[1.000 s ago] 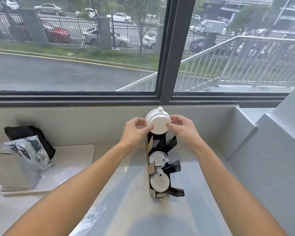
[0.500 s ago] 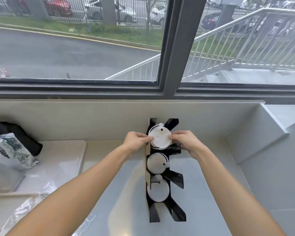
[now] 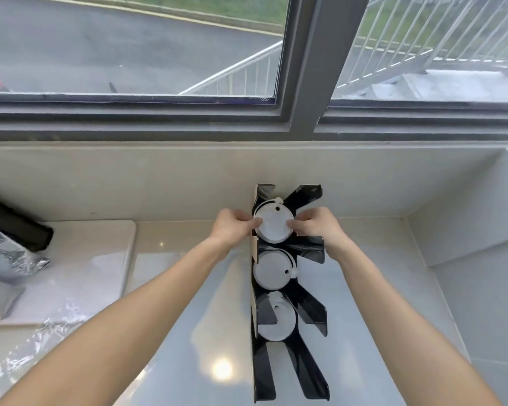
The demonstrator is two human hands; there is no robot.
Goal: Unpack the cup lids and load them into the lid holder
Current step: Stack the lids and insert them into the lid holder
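Three stacks of white lids in the black lid holder (image 3: 311, 250).
My left hand (image 3: 232, 228) and right hand (image 3: 317, 225) pinch opposite edges of the top stack of lids (image 3: 272, 227) in the holder's far slot: round, white, each with a small sip hole; two more stacks sit below it.

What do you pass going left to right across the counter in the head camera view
Black bag → foil package → white tray → left hand → top stack of lids in the lid holder → right hand.
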